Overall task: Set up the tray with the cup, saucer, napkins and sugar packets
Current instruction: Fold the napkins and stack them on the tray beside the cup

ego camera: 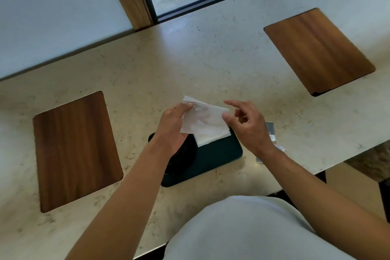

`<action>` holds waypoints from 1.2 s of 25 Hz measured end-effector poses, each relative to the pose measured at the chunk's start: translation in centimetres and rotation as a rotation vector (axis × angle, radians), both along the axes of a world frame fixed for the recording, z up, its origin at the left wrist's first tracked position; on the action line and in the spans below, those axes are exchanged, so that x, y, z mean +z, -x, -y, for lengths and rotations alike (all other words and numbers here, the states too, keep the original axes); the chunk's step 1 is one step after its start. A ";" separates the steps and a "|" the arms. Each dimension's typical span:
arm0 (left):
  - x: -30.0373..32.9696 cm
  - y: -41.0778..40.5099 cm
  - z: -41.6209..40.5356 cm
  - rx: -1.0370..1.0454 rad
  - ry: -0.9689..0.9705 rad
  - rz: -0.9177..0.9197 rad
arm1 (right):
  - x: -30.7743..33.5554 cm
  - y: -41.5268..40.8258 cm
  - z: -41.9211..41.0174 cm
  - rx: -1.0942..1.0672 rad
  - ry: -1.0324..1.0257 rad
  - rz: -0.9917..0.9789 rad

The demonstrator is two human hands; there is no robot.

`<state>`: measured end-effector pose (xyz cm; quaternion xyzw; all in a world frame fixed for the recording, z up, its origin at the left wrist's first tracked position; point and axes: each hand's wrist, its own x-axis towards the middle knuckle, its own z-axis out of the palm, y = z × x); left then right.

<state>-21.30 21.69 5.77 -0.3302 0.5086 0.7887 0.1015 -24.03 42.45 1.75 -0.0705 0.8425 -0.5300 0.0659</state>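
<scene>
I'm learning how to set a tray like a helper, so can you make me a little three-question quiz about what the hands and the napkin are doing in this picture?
1. True or false: the white napkin lies flat on the table, with no hand touching it.
2. Which hand grips the napkin's far corner? A) left hand B) right hand C) neither
3. Fill in: the dark tray lies between two wooden ____.

Key:
1. False: it is held up above the tray.
2. A: the right hand touches the near edge with open fingers.
3. Placemats: one each side.
</scene>
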 end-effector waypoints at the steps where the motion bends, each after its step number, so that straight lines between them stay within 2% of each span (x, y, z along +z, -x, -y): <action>1: 0.1 -0.4 0.1 0.005 -0.008 -0.008 | 0.2 -0.2 0.4 0.005 0.018 -0.027; 12: -0.4 -1.9 1.6 0.020 -0.014 -0.026 | 0.9 -0.6 2.3 0.004 0.047 -0.098; 13: -0.5 -1.9 1.6 -0.006 0.079 -0.020 | 1.0 -0.4 2.2 0.010 0.034 -0.119; 15: -1.0 -2.0 1.7 -0.121 0.410 -0.015 | 1.3 0.0 2.0 0.056 -0.030 -0.181; 17: -1.2 -2.3 1.9 -0.274 0.734 -0.126 | 1.7 0.5 1.7 0.158 -0.102 -0.260; 20: -1.4 -2.1 2.1 -0.532 0.928 -0.354 | 2.5 1.4 1.0 0.313 -0.156 -0.312; 22: -1.2 -1.7 1.9 -0.681 0.941 -0.416 | 3.0 1.8 0.7 0.389 -0.111 -0.235; 25: -1.0 -1.0 1.7 -0.812 0.836 -0.412 | 3.4 2.1 0.7 0.417 -0.046 -0.103; 28: -1.1 -0.7 1.5 -0.759 0.718 -0.371 | 3.4 2.2 0.9 0.353 0.035 0.014; 30: -1.4 -0.8 1.3 -0.669 0.684 -0.328 | 3.1 2.2 1.0 0.267 0.164 0.135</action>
